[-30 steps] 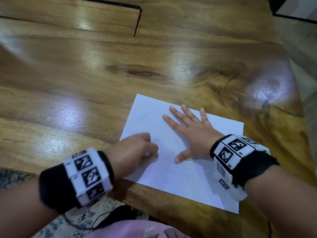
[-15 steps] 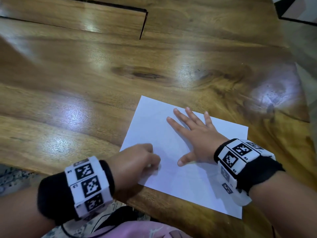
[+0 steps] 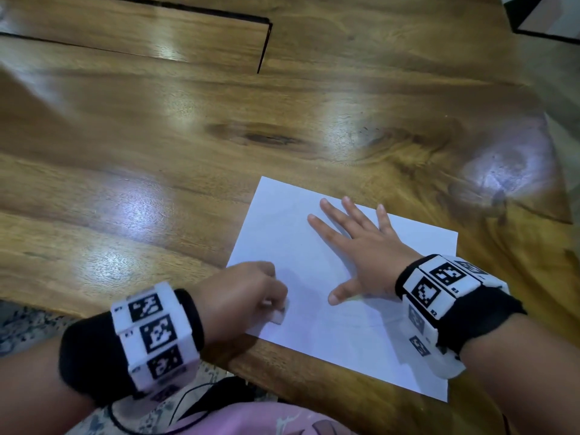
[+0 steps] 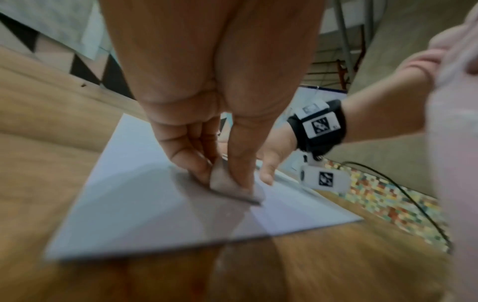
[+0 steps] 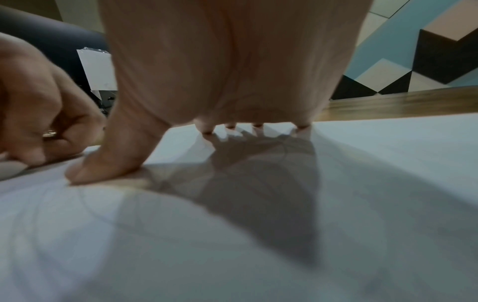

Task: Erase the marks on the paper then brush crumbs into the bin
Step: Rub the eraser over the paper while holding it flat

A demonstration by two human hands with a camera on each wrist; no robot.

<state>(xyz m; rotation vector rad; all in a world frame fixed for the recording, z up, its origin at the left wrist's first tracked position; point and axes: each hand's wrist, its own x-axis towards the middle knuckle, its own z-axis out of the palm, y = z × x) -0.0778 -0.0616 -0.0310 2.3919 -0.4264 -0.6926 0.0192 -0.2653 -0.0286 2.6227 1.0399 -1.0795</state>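
A white sheet of paper (image 3: 345, 328) lies near the front edge of a wooden table (image 3: 157, 152). My left hand (image 3: 241, 293) pinches a small white eraser (image 3: 277, 317) and presses it onto the sheet's near left corner; the left wrist view shows the eraser (image 4: 227, 183) between thumb and fingers on the paper (image 4: 129, 204). My right hand (image 3: 361, 246) lies flat with spread fingers on the middle of the sheet, holding it down. Faint curved pencil lines show on the paper (image 5: 388, 183) under my right hand (image 5: 220, 81). No bin is in view.
The table's front edge runs just below the paper, with a patterned floor (image 3: 25, 324) and a black cable (image 3: 194, 400) beneath it. A seam or cutout (image 3: 263, 48) crosses the far tabletop. The table ends at the right (image 3: 558, 171).
My left hand has slid with the eraser a little toward me and right along the sheet's near left corner. The right hand stays flat on the paper.
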